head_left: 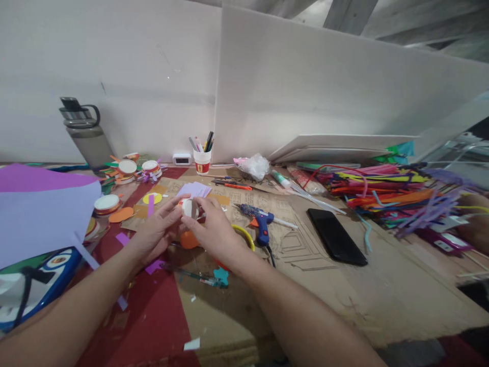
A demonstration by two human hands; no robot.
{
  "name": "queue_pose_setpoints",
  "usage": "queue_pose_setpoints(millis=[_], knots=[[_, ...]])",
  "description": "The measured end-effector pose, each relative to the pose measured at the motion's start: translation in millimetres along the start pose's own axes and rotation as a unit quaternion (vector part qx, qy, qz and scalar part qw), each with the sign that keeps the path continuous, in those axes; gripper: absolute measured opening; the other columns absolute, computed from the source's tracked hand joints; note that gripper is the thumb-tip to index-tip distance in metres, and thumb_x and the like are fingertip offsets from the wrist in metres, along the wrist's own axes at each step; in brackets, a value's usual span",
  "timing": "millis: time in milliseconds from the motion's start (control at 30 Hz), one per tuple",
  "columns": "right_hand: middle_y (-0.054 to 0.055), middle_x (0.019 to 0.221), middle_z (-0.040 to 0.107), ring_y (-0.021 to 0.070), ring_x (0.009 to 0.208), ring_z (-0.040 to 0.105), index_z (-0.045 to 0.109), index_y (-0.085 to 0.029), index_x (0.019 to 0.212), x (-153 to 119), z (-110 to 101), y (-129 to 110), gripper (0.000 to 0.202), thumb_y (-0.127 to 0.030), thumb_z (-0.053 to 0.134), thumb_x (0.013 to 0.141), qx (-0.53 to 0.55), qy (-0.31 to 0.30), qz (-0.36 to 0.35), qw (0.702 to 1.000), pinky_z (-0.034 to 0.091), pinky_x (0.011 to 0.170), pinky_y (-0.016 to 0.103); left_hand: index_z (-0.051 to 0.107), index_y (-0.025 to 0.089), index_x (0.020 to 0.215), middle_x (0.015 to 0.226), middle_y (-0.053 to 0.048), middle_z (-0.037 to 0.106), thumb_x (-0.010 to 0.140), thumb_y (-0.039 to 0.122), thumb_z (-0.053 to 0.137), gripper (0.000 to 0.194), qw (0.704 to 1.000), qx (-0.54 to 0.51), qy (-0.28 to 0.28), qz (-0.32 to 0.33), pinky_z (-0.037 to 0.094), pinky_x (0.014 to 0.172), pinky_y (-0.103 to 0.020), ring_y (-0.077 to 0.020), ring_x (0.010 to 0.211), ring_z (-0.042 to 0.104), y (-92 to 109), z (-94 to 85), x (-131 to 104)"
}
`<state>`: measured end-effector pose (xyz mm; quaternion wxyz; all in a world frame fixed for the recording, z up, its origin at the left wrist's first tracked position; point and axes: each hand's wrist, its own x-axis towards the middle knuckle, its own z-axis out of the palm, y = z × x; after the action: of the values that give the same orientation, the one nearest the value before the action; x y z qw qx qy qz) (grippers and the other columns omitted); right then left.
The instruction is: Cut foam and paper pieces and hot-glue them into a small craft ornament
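Note:
Between my hands is a small white paper cup [189, 208] with a bit of red and orange at its side. My left hand [165, 227] closes on it from the left, fingertips at its rim. From the right, my right hand [212, 227] pinches it with thumb and fingers. Just beneath them lie an orange paper piece [190, 239] and a yellow ring [244, 237], partly hidden by my right hand. Light purple paper slips [198, 189] lie behind the fingers. A pen [198, 277] and a teal paper cutout [221, 276] are nearer to me.
A blue glue gun [263, 224] and a black phone [336, 237] lie to the right on cardboard. Pipe cleaners [389, 193] are heaped beyond. Decorated cups [127, 168], purple sheets [46, 219] and a bottle [86, 137] stand left; a pen cup [202, 162] is at the wall.

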<state>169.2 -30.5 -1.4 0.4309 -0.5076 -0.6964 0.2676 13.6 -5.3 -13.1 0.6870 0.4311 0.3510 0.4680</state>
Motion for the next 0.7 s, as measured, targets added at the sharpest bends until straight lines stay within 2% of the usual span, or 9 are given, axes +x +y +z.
queue_pose_setpoints(millis=[367, 500, 700], knots=[[0.009, 0.112, 0.055, 0.0212, 0.105, 0.053, 0.058, -0.019, 0.121, 0.3, -2.2, -3.0, 0.037, -0.033, 0.059, 0.086, 0.005, -0.005, 0.014, 1.0, 0.045, 0.093, 0.039, 0.067, 0.032, 0.117, 0.112, -0.006, 0.069, 0.081, 0.033, 0.069, 0.037, 1.0, 0.022, -0.006, 0.012, 0.054, 0.063, -0.026, -0.021, 0.091, 0.067, 0.4, -2.1, 0.5], [0.01, 0.112, 0.056, 0.0214, 0.104, 0.054, 0.058, -0.018, 0.12, 0.5, -2.0, -2.8, 0.037, -0.032, 0.059, 0.086, -0.002, -0.007, 0.014, 1.0, 0.046, 0.092, 0.04, 0.067, 0.032, 0.115, 0.114, -0.004, 0.068, 0.08, 0.031, 0.069, 0.035, 1.0, -0.001, -0.001, -0.004, 0.054, 0.061, -0.022, -0.0176, 0.087, 0.067, 2.1, -0.6, -0.5], [0.009, 0.113, 0.056, 0.0214, 0.107, 0.054, 0.059, -0.02, 0.119, 1.1, -0.1, 0.3, 0.036, -0.032, 0.06, 0.085, 0.009, -0.002, 0.01, 1.0, 0.046, 0.093, 0.039, 0.066, 0.03, 0.118, 0.115, -0.005, 0.068, 0.079, 0.029, 0.07, 0.039, 1.0, -0.014, 0.0, -0.005, 0.056, 0.068, -0.023, -0.0181, 0.093, 0.066, 3.7, 1.6, -1.7]])
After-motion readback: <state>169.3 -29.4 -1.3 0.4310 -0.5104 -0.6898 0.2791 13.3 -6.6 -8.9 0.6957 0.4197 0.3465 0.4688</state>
